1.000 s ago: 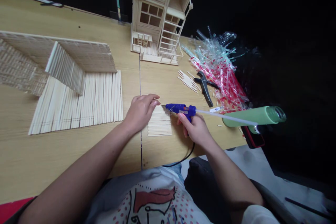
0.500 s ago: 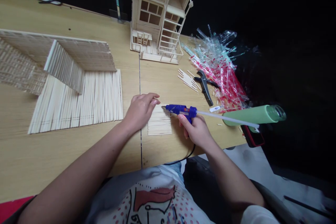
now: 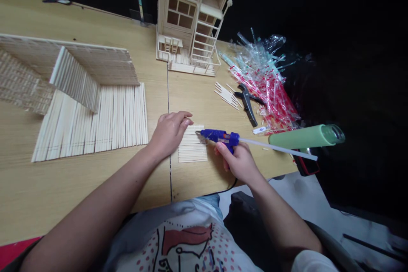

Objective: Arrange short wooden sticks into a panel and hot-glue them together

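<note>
Stick panel [image 3: 193, 151]: flat on the table [image 3: 149, 185]. Right hand [image 3: 240, 162], mine: closed round the glue gun [image 3: 218, 136], nozzle over the panel's upper part. Left hand [image 3: 167, 134], mine: fingers bent at its upper-left corner; whether they pinch anything, I cannot tell. Best handling: light steady pressure, thin beads, fingertips clear of the nozzle. Obscured: trigger, any fresh glue. Cut off: model house [image 3: 181, 29], beyond the panel.

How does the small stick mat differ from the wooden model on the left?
The small mat lies flat, while the wooden model has upright walls. The mat is much smaller than the model. The mat's sticks run sideways; on the model's floor they run front to back. Both are made of thin pale sticks.
</note>
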A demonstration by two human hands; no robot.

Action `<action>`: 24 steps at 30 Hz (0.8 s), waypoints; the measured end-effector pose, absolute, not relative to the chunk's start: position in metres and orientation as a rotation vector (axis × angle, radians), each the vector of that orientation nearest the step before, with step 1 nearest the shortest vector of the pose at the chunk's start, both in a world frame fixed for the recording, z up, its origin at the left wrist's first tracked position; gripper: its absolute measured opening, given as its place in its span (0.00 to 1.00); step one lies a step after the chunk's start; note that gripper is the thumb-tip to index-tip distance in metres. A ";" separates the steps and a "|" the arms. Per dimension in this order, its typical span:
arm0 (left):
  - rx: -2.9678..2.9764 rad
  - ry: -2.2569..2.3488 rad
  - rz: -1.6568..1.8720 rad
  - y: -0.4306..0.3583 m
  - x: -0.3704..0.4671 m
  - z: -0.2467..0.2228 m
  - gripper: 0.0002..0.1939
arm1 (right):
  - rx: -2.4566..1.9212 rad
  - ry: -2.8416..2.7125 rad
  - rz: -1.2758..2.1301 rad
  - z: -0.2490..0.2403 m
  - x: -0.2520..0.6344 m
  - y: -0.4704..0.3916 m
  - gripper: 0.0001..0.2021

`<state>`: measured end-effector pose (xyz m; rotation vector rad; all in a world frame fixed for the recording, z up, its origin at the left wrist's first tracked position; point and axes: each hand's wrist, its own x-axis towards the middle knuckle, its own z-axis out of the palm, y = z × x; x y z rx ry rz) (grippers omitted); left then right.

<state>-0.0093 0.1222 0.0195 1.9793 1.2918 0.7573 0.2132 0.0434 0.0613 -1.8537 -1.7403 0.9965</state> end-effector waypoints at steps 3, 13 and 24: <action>1.984 1.289 0.768 0.122 -0.009 0.019 0.16 | -1.861 -1.784 0.966 0.061 0.213 0.043 0.24; 1.986 1.282 0.771 0.123 -0.010 0.018 0.16 | -1.883 -1.818 0.950 0.059 0.216 0.038 0.26; 1.992 1.280 0.781 0.122 -0.010 0.017 0.16 | -1.870 -1.823 0.973 0.061 0.218 0.025 0.25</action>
